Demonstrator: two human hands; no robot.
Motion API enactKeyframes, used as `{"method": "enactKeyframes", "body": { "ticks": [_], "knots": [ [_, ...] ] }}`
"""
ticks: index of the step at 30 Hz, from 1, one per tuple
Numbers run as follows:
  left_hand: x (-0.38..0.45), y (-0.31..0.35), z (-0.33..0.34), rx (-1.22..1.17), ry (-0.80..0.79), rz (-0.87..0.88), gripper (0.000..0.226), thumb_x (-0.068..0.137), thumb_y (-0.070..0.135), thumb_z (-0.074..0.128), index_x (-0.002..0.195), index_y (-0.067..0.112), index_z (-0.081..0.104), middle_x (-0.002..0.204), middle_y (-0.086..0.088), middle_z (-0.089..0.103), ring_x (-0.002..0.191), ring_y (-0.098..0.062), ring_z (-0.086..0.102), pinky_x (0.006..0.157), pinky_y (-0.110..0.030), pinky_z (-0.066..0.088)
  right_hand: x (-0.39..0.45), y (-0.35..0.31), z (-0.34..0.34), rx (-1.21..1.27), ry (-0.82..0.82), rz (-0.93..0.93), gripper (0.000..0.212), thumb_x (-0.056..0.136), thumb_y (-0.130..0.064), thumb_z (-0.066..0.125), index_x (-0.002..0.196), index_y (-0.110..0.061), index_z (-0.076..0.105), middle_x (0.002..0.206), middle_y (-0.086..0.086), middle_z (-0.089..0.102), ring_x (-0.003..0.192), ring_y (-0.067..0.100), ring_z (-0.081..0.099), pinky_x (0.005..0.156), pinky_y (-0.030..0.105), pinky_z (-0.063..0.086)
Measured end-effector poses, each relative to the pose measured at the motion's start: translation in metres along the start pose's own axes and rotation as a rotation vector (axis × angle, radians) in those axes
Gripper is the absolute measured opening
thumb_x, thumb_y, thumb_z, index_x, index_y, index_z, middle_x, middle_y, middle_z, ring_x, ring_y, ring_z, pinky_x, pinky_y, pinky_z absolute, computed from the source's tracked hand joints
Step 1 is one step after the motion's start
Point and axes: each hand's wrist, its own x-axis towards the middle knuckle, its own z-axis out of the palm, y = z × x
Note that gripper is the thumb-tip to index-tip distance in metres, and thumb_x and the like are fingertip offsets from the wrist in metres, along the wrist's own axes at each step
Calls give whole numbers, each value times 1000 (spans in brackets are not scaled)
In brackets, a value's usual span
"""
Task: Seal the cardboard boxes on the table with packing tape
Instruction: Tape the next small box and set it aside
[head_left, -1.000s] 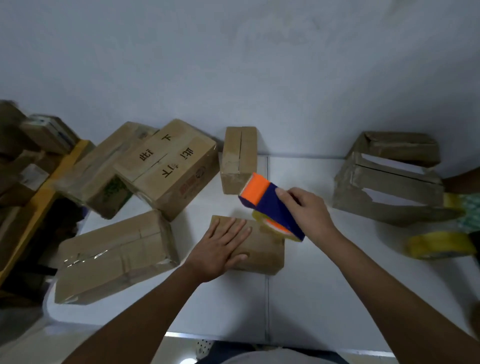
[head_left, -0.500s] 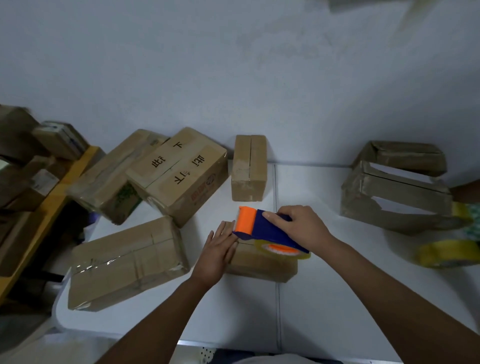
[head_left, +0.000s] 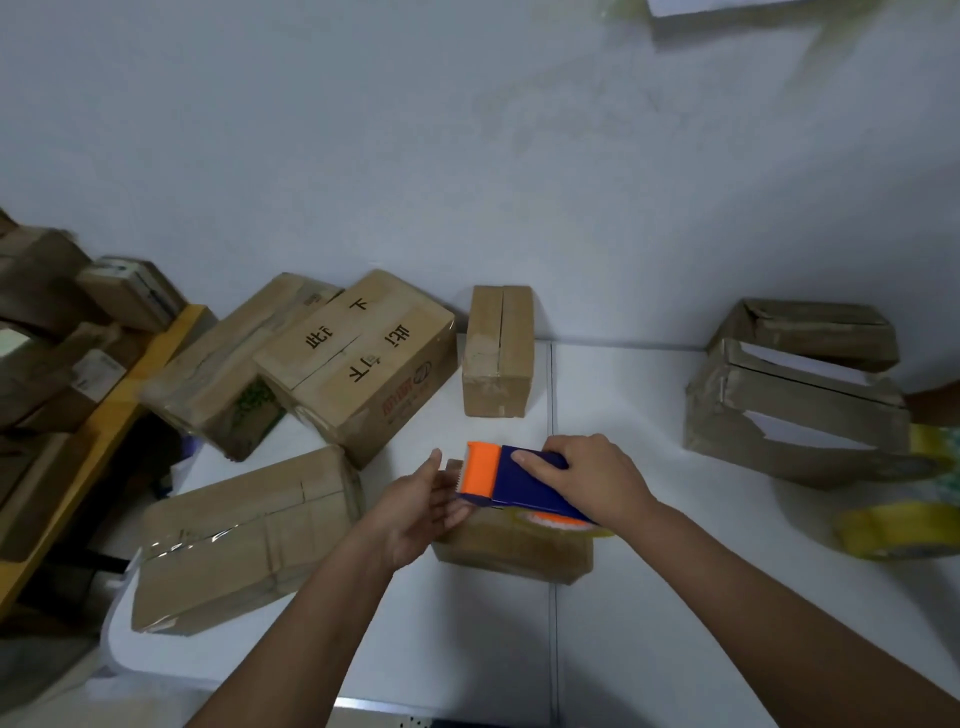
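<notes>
A small cardboard box lies on the white table in front of me. My right hand grips a blue and orange tape dispenser and holds it flat over the box top, orange blade end pointing left. A roll of clear tape shows under the dispenser. My left hand sits at the box's left end with straight fingers under the dispenser's orange end. Whether those fingers touch tape is hidden.
Several other cardboard boxes stand around: a long one at the left, a printed one behind it, an upright one at the wall, a torn open one at the right. A yellow tape roll lies far right.
The dispenser came down from a raised tilt to lie flat over the small box. My left hand slid off the box top to its left end.
</notes>
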Motion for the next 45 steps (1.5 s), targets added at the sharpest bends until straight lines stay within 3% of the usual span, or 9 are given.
{"method": "enactKeyframes", "body": {
  "ticks": [5, 8, 16, 19, 31, 35, 39, 43, 45],
  "knots": [
    [-7, 9, -4, -76, -23, -20, 29, 99, 35, 56, 99, 9, 69, 95, -8, 72, 89, -16, 67, 73, -26, 52, 0, -2, -1, -12, -10, 4, 53, 91, -65, 43, 113, -22, 63, 101, -6, 69, 81, 8, 61, 61, 15, 42],
    [-11, 11, -7, -94, -65, -39, 15, 95, 23, 62, 97, 10, 68, 94, -9, 71, 88, -15, 66, 70, -25, 52, 1, -4, -2, -25, -24, 6, 53, 91, -64, 43, 114, -21, 63, 102, -5, 70, 83, 9, 61, 62, 16, 42],
    [-8, 6, -7, -89, -64, -23, 22, 93, 20, 66, 111, 7, 68, 99, -10, 72, 84, -12, 67, 61, -20, 54, 3, -8, -1, -76, -42, 2, 53, 92, -65, 42, 115, -21, 62, 104, -4, 70, 85, 11, 63, 69, 18, 48],
    [-9, 6, -3, -3, -21, 39, 12, 97, 15, 62, 104, 9, 70, 96, -9, 71, 85, -11, 65, 61, -19, 52, 5, -8, -2, -77, -53, -7, 53, 92, -64, 42, 114, -20, 62, 103, -4, 70, 87, 12, 65, 71, 19, 49],
    [-13, -11, 26, 118, 78, 144, 30, 106, 11, 42, 87, 10, 64, 86, -7, 65, 86, -14, 58, 72, -27, 47, -2, -4, -13, -146, -84, -10, 53, 92, -64, 42, 109, -19, 63, 96, -4, 69, 77, 10, 61, 65, 18, 45],
    [-13, -9, 26, 107, 86, 163, 25, 106, 13, 43, 90, 10, 62, 90, -9, 64, 87, -14, 60, 71, -26, 49, 0, -8, -16, -194, -102, -12, 53, 91, -66, 42, 105, -20, 62, 82, -11, 60, 67, 6, 55, 60, 18, 40],
    [-10, -7, 21, 56, 83, 177, 21, 105, 17, 45, 95, 11, 63, 98, -8, 65, 92, -15, 62, 78, -29, 52, 2, -9, -16, -209, -123, -9, 53, 91, -67, 42, 106, -20, 61, 87, -10, 63, 66, 6, 54, 61, 18, 41],
    [0, 1, -7, -4, 157, 231, 15, 101, 6, 51, 92, 3, 63, 77, -6, 56, 68, -9, 51, 61, -18, 47, -2, -4, -21, -247, -113, -14, 56, 90, -70, 39, 100, -20, 62, 79, -11, 59, 65, 5, 55, 58, 19, 41],
    [2, 5, -29, -26, 187, 249, 12, 99, 3, 54, 93, 0, 64, 73, -5, 52, 66, -9, 48, 65, -18, 47, -3, 0, -29, -275, -111, -10, 56, 90, -70, 39, 97, -20, 64, 72, -12, 55, 64, 4, 54, 55, 19, 37]
  ]
}}
